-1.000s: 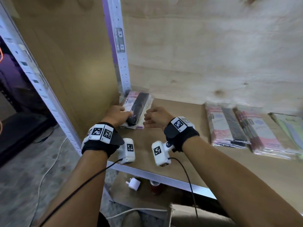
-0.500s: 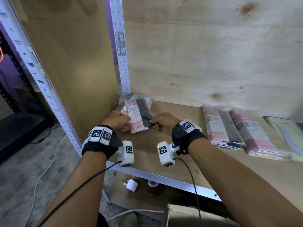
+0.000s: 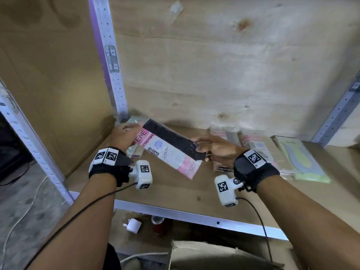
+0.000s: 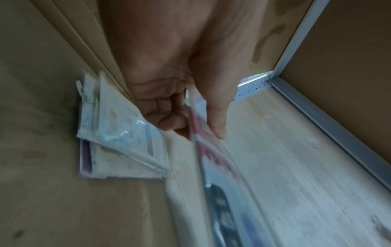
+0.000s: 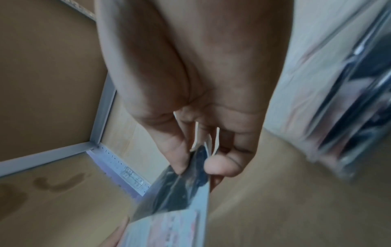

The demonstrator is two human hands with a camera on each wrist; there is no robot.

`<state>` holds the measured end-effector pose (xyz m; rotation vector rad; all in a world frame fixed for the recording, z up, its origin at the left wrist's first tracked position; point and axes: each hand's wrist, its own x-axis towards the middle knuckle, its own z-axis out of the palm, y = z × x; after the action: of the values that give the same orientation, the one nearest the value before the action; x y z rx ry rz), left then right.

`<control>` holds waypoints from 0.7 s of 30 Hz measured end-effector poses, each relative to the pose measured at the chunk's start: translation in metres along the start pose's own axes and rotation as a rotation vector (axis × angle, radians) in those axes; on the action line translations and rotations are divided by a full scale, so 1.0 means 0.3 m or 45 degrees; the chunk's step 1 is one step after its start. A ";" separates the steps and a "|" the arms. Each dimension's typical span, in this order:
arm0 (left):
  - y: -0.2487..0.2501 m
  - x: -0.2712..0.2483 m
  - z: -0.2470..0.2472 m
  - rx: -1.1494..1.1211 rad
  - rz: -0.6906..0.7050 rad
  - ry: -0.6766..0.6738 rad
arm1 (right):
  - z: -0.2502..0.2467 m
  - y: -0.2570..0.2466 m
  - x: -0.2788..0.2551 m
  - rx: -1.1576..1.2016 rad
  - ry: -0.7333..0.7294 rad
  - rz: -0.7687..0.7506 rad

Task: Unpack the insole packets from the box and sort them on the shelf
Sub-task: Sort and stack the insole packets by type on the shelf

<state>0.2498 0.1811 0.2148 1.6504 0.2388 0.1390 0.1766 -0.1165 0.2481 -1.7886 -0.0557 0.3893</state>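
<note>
A pink-and-white insole packet (image 3: 167,149) with a black insole showing is held tilted above the wooden shelf (image 3: 175,191). My left hand (image 3: 124,136) grips its pink top end; in the left wrist view the thumb (image 4: 213,117) lies on the packet (image 4: 211,160). My right hand (image 3: 212,148) pinches the dark lower end, seen close in the right wrist view as the packet (image 5: 180,197) between thumb and fingers. More packets (image 4: 118,133) lie stacked in the shelf's back left corner.
Rows of pink packets (image 3: 253,147) and a green packet (image 3: 300,158) lie along the shelf's right side. Perforated metal uprights (image 3: 111,61) frame the plywood back. Below the shelf edge are a white plug (image 3: 133,225), a red jar (image 3: 158,224) and a cardboard box flap (image 3: 214,254).
The packet has come up off the corner stack and turned lengthwise between both hands, moving right and toward me. My right hand has shifted right with its end.
</note>
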 end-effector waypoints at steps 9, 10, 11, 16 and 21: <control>0.059 -0.106 0.227 0.152 0.260 -0.119 | -0.220 0.081 -0.172 -0.110 0.165 -0.058; 0.064 -0.116 0.249 0.203 0.303 -0.115 | -0.239 0.086 -0.186 -0.113 0.191 -0.090; 0.070 -0.125 0.268 0.243 0.344 -0.111 | -0.257 0.091 -0.199 -0.098 0.214 -0.135; 0.108 -0.170 0.360 0.052 0.329 -0.252 | -0.324 0.107 -0.240 -0.004 0.280 -0.359; 0.125 -0.210 0.411 -0.311 0.077 -0.529 | -0.371 0.132 -0.254 -0.024 0.262 -0.431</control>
<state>0.2200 0.0436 0.2435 1.4063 -0.1401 -0.1263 0.1306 -0.2494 0.2503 -1.7883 -0.2144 -0.0383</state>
